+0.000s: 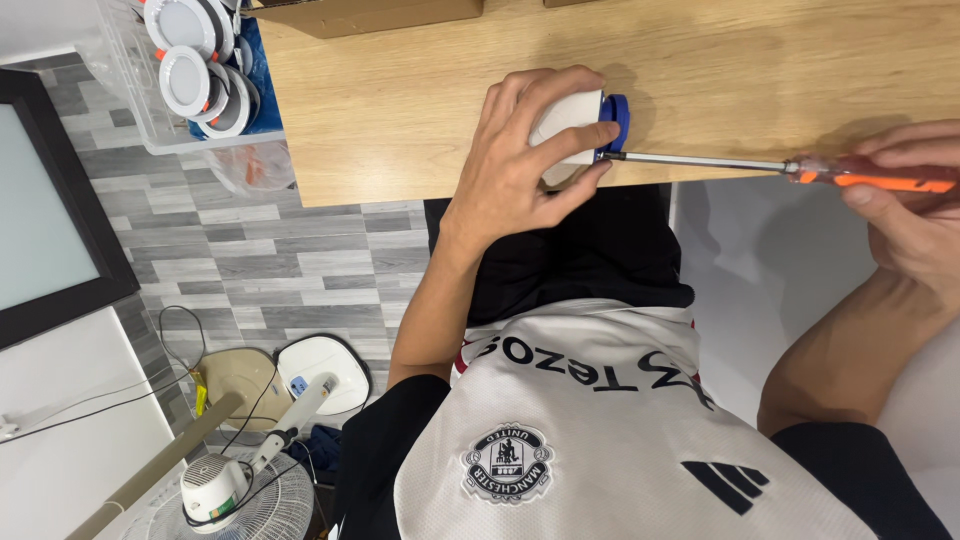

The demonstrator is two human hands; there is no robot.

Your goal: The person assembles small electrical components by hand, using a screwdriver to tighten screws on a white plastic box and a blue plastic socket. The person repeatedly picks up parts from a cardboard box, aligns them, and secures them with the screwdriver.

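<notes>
My left hand (520,150) grips a round white lamp fitting (566,128) with a blue back part (617,118), holding it on its side at the near edge of the wooden table (400,100). My right hand (910,205) holds an orange-handled screwdriver (870,178). Its long metal shaft (700,162) runs left, and the tip touches the blue part of the fitting.
A clear plastic bin (190,75) with several round white lamp fittings stands at the table's left end. A cardboard box (370,15) sits at the table's far edge. On the grey plank floor stand a white fan (235,490) and a round base (320,370).
</notes>
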